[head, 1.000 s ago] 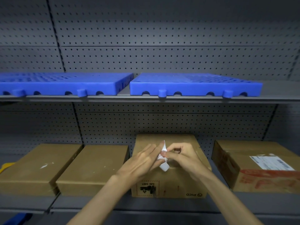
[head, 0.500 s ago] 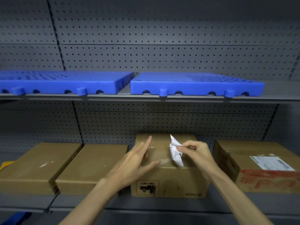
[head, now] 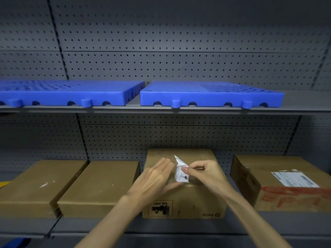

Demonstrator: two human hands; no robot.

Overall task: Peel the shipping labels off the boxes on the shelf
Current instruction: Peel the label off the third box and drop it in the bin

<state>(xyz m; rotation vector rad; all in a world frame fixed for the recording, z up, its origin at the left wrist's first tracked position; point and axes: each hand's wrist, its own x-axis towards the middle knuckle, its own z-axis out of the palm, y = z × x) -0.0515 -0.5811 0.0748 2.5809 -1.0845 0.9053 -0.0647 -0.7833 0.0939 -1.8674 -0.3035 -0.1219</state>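
Observation:
Several brown cardboard boxes stand on the lower shelf. Over the middle box point(head: 193, 199), my right hand point(head: 206, 174) pinches a crumpled white shipping label point(head: 180, 173) between thumb and fingers. My left hand point(head: 154, 179) is beside it with straight fingers, its fingertips and thumb touching the label's left side. The box at the right point(head: 286, 197) carries a white shipping label point(head: 293, 179) flat on its top, above a smeared red patch. Two flat boxes at the left, one point(head: 32, 190) and another point(head: 100, 188), show bare tops with small white scraps.
The upper shelf point(head: 125, 109) holds two blue plastic grid pallets point(head: 211, 93) just above my hands. Grey pegboard backs both shelves. The lower shelf's front lip point(head: 170, 228) runs under the boxes. A yellow thing point(head: 3, 184) peeks at the far left.
My hands parted half a second ago, with the right lifting the label; now the left hand has come back against the crumpled label.

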